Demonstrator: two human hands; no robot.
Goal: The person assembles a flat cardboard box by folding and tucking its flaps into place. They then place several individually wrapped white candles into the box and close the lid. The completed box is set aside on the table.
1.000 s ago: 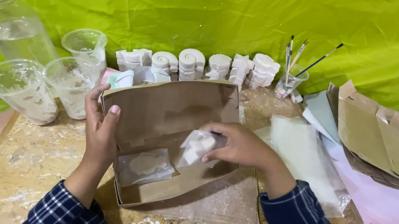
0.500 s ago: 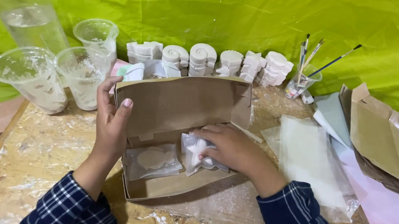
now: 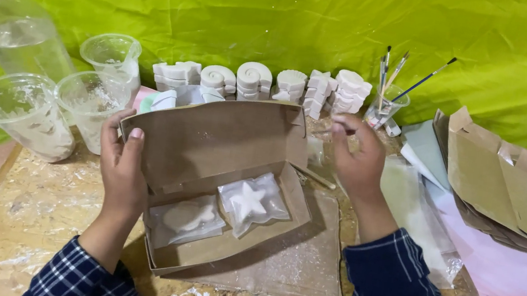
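An open brown cardboard box (image 3: 268, 234) lies on the wooden table, its lid raised. Inside are two clear bags, one with a white star-shaped plaster piece (image 3: 251, 201) and one with another pale plaster piece (image 3: 187, 218). My left hand (image 3: 121, 169) grips the left edge of the box and its lid. My right hand (image 3: 357, 156) is lifted to the right of the lid, fingers loosely curled, near a row of white plaster figures (image 3: 259, 80). Whether the right hand's fingers pinch anything is unclear.
A plastic bottle (image 3: 9, 23) and three clear cups (image 3: 24, 113) stand at the left. A cup of paintbrushes (image 3: 388, 102) is behind the right hand. Flat cardboard boxes (image 3: 513, 183), plastic bags (image 3: 422, 218) and white paper lie at the right. A green cloth hangs behind.
My right hand has left the bagged star piece in the box and risen toward the back right. The left hand still holds the box's edge.
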